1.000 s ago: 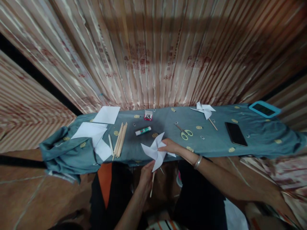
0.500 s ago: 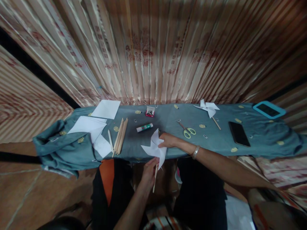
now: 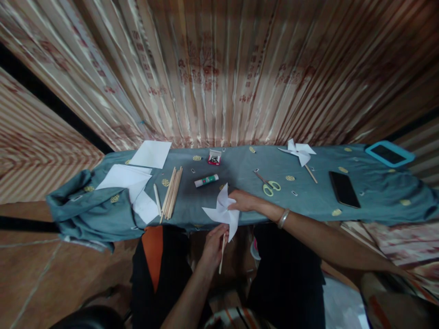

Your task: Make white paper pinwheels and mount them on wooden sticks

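Observation:
A white paper pinwheel (image 3: 222, 208) is held over the near edge of the cloth-covered table (image 3: 240, 171). Below it, my left hand (image 3: 215, 241) is closed around its thin wooden stick (image 3: 222, 256), whose lower end pokes out under the fingers. My right hand (image 3: 240, 200), with a silver bangle at the wrist, reaches in from the right and has its fingers at the pinwheel's right side, by the centre. Part of those fingers is hidden, and a small pin seems to show at the centre.
Wooden sticks (image 3: 172, 195), a white pencil-like stick (image 3: 157, 199) and paper sheets (image 3: 151, 154) lie left. Ahead are a glue stick (image 3: 206, 180) and a small red box (image 3: 214, 157). Scissors (image 3: 269, 185), another pinwheel (image 3: 299, 151), a phone (image 3: 344, 189) and a blue-framed tablet (image 3: 390, 153) lie right.
My right hand's fingers have shifted slightly away from the pinwheel's centre, which shows more now. My left hand keeps its hold on the stick. The view has moved a little.

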`<state>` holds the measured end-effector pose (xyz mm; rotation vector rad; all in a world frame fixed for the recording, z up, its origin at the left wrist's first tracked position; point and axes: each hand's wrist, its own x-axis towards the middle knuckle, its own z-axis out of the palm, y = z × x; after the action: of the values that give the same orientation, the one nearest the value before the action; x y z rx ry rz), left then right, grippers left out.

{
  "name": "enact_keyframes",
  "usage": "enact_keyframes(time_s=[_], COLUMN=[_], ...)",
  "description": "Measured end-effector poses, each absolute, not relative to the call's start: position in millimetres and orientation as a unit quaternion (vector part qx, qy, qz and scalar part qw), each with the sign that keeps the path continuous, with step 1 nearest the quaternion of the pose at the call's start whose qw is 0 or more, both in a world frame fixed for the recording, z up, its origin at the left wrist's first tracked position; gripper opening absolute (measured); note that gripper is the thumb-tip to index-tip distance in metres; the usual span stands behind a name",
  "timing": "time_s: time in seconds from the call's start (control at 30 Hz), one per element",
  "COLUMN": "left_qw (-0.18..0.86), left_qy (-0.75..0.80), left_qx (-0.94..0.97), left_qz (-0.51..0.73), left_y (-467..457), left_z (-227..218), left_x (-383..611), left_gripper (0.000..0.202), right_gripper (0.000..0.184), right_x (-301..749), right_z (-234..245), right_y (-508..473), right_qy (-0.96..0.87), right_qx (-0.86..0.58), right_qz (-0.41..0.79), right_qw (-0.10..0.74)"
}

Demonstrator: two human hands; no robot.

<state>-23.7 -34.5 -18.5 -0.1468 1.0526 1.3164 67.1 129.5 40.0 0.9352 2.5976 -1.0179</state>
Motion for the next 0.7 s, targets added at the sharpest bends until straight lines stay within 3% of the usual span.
enact_keyframes(time_s=[0.7], left_qw=[0.670], left_qy=[0.460], left_qx=[-0.093], left_qz=[0.575], left_y=[-32.4], left_z=[-14.6], left_x=[-23.7], left_gripper=[0.015], right_gripper=[0.015], right_x=[66.9], right_z=[40.4], right_y=[134.4], right_qy=[0.878], right_qx=[0.346], right_qz=[-0.318], right_qw=[0.097])
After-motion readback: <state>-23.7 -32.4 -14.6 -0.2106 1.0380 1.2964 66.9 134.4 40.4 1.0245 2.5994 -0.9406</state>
